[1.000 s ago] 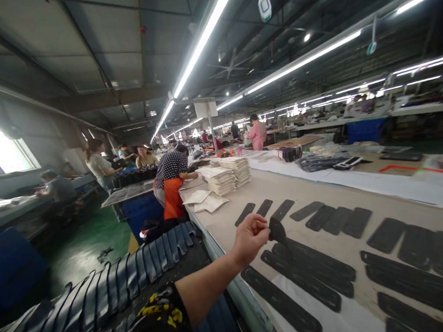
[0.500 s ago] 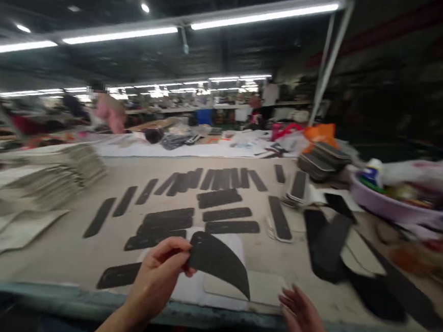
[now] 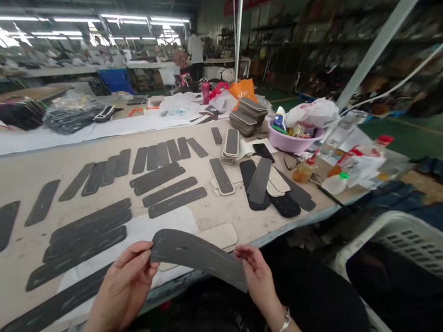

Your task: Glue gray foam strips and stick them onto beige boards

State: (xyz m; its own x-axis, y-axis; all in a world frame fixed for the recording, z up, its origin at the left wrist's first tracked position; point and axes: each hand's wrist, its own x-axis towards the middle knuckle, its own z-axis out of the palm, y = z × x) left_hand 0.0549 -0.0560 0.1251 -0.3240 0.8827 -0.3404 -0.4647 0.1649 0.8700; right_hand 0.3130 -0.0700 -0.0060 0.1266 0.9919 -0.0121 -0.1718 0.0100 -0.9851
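Note:
A dark grey, round-ended strip (image 3: pixel 199 254) spans my two hands above the table's front edge, bowed slightly upward. Between thumb and fingers, my left hand (image 3: pixel 125 281) pinches its left end. The right end is in the fingers of my right hand (image 3: pixel 257 277), which has a bracelet on its wrist. Behind the strip, partly hidden, lies a cream round-ended piece (image 3: pixel 224 234) on a white sheet (image 3: pixel 179 220). Similar dark strips (image 3: pixel 90 222) lie in overlapping groups beyond my left hand. Farther right, a grey piece with a cream border (image 3: pixel 221 176) rests on cream pieces.
At the right are larger black pieces (image 3: pixel 253 191), bordered stacks (image 3: pixel 246 118) and a lilac basin (image 3: pixel 290 141) full of items. Bottles (image 3: pixel 305 170) stand near the table's right edge. A white plastic basket (image 3: pixel 393 225) is beside me, low right. A person (image 3: pixel 195 51) stands far back.
My right hand, open and apart before, now grips the strip's right end. The strip has gone from drooping to stretched between both hands. My view has swung right, bringing the basket in.

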